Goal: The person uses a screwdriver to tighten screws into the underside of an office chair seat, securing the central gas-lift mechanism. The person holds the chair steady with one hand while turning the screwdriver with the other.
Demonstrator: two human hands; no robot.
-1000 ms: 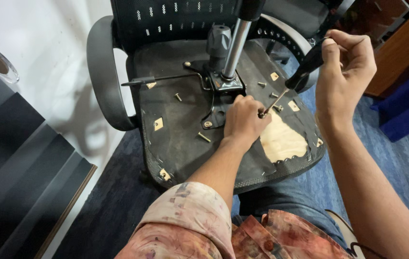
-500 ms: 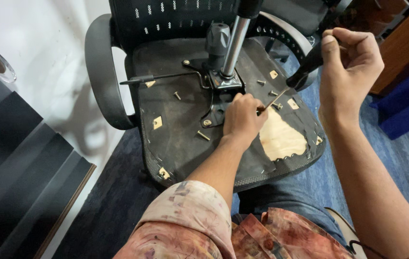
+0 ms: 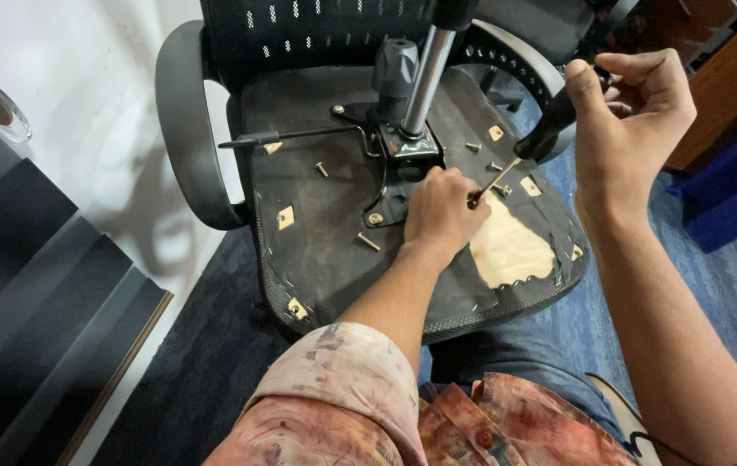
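Screws (image 3: 368, 242) lie loose along the left part of the upturned office chair seat (image 3: 316, 259), near its lever (image 3: 299, 135). Left hand (image 3: 439, 211) rests closed at the seat's centre, pinching the screwdriver (image 3: 528, 155) tip by the mounting plate (image 3: 407, 147). Right hand (image 3: 636, 112) is fisted around the handle, above the right edge. Best to keep the shaft square, pressing firmly.

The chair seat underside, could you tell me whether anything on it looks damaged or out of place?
Yes. The black fabric cover is torn away near the right edge, baring a patch of pale wood. Several loose screws lie scattered around the metal mechanism plate.
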